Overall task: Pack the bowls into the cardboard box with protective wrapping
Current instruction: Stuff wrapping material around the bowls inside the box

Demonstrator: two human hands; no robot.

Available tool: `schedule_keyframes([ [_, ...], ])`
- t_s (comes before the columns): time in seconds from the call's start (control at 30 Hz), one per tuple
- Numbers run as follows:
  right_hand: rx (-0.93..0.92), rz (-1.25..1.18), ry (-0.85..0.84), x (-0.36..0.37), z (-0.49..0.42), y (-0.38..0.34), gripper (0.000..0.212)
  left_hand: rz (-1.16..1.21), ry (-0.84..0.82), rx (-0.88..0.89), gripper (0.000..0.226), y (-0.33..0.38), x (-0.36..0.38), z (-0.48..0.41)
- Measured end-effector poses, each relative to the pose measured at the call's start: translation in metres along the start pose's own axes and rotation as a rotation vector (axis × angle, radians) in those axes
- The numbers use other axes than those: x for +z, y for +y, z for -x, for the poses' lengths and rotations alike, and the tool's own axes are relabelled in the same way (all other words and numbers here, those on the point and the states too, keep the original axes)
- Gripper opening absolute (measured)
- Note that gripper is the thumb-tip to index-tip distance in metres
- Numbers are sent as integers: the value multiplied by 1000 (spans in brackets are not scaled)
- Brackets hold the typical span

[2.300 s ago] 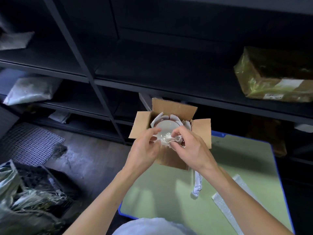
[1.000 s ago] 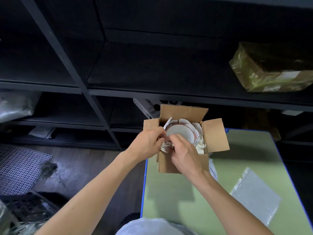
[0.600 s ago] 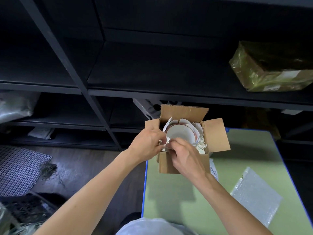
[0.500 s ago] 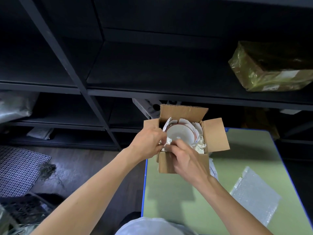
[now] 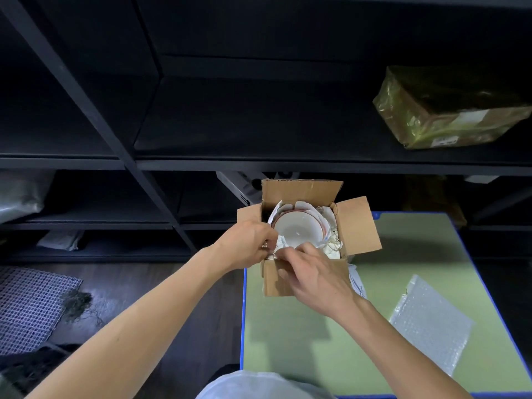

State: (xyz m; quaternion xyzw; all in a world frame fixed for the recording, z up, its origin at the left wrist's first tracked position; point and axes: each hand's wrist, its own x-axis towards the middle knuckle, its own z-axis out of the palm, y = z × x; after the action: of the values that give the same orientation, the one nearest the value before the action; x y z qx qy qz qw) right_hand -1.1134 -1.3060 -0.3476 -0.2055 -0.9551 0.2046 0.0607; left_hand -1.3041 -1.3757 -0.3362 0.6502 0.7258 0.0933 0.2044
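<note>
Bowls (image 5: 296, 230) nested in white wrapping paper (image 5: 331, 249) are seen inside the cardboard box (image 5: 357, 226). At the box's near-left rim, the paper is pinched by the left hand (image 5: 247, 244) and the right hand (image 5: 316, 280).

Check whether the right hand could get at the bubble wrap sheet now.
Probably yes: the bubble wrap sheet lies uncovered on the green table beside that arm, nothing between, though the right hand must first release the wrapping paper it pinches in the cardboard box.
</note>
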Motion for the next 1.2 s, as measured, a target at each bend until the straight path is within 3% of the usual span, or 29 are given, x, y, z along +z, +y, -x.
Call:
schedule_keyframes([
  [0.3, -34, 59, -56, 3, 0, 0, 29, -286, -150, 40, 17, 8, -12, -24],
  [0.43, -67, 88, -92, 0, -5, -1, 29, -298, -175, 43, 21, 10, -12, -26],
  [0.7, -89, 74, -161, -5, -1, 2, 31, -294, 27, 154, 28, 0, 9, 31],
  [1.2, -56, 94, -165, 1, -14, -5, 24, -463, 47, 126, 27, 3, 25, 35],
])
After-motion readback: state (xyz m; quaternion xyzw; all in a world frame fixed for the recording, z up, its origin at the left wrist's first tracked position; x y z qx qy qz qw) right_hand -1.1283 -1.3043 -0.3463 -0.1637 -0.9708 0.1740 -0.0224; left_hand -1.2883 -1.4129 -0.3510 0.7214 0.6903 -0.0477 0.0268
